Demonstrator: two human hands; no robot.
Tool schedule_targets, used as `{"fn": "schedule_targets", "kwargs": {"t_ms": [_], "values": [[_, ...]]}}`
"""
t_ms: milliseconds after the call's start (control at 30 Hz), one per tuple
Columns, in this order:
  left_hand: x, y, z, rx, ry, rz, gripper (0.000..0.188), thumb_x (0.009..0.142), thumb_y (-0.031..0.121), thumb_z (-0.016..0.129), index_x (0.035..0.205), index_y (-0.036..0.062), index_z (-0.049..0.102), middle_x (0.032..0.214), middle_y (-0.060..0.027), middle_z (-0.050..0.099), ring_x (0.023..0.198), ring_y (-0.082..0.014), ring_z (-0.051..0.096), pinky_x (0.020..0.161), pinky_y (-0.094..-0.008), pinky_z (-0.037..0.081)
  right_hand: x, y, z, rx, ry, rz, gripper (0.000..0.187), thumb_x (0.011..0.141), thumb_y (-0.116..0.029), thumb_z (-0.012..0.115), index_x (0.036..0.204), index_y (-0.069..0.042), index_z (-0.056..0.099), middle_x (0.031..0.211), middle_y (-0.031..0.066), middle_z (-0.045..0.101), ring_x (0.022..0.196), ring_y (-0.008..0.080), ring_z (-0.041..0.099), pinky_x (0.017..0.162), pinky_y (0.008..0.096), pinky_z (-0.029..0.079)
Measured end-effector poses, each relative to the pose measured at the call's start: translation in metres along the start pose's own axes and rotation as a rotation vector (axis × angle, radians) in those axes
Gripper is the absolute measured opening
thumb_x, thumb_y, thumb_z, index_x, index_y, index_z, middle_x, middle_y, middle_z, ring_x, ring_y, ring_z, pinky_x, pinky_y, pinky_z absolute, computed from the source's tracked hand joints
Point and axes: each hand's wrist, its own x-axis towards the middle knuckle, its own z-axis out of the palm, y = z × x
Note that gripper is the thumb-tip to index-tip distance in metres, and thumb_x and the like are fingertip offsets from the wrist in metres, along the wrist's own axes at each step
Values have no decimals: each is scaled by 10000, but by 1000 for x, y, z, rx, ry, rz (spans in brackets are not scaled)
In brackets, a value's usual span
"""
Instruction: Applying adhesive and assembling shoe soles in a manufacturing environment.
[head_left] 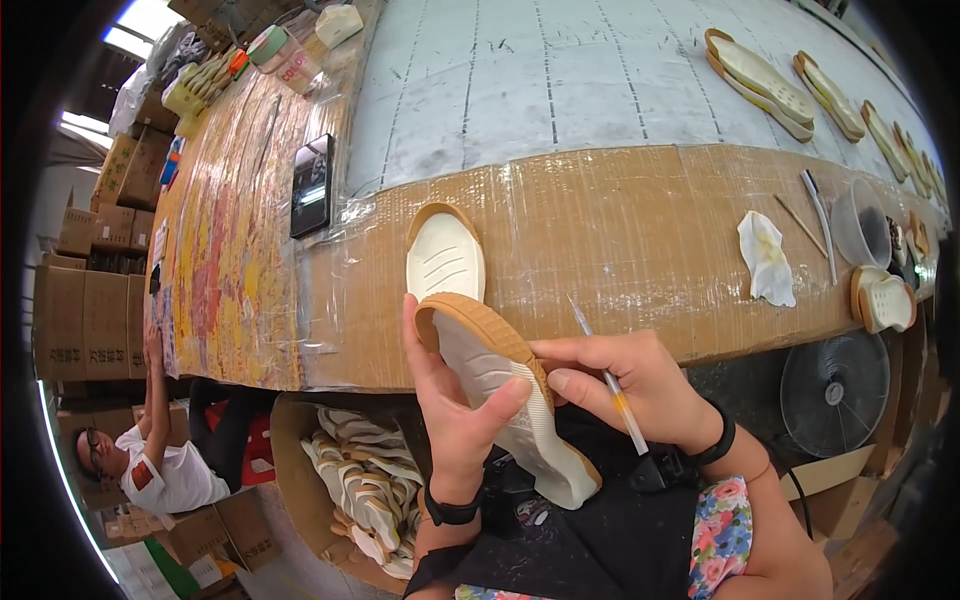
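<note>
My left hand (452,412) is wrapped round a shoe sole (484,362), tilted above my lap, with a tan rim and a pale, ridged inside. At the sole's right edge, the thumb and index finger of my right hand (645,385) press against the tan sidewall. A slim pen-like tool (622,402) with a clear and orange barrel is tucked between that hand's fingers, its thin tip pointing up and away from the sole. Just behind my left fingers, a second shoe sole (445,250) lies on the cardboard-covered table edge (600,230).
An open carton of soles (350,470) stands below the table at left. A phone (311,186) and a jar (283,58) lie farther back. At right are a crumpled cloth (765,258), a clear cup (861,222), more soles (760,82) and a fan (835,392). Another person (170,470) sits left.
</note>
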Motion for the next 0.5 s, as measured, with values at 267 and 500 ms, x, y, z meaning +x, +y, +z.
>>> {"fn": "schedule_targets", "kwargs": {"t_ms": [267,500], "values": [[-1,-4,-2,-10,-31,-37,1037,604,98,742,1368,94,40,1280,-110,298,1135,-213,370,925,-339,347,2,-3,-11,217,-118,171,298,795,-114,611,1065,4,566,835,78,640,734,88,583,660,220,465],[-3,0,6,-45,-64,-42,1056,597,110,756,1368,92,35,1276,-109,295,1129,-213,376,913,-342,361,3,-1,-21,299,-157,195,282,778,-121,631,1029,1,589,836,74,644,730,92,592,654,221,467]]}}
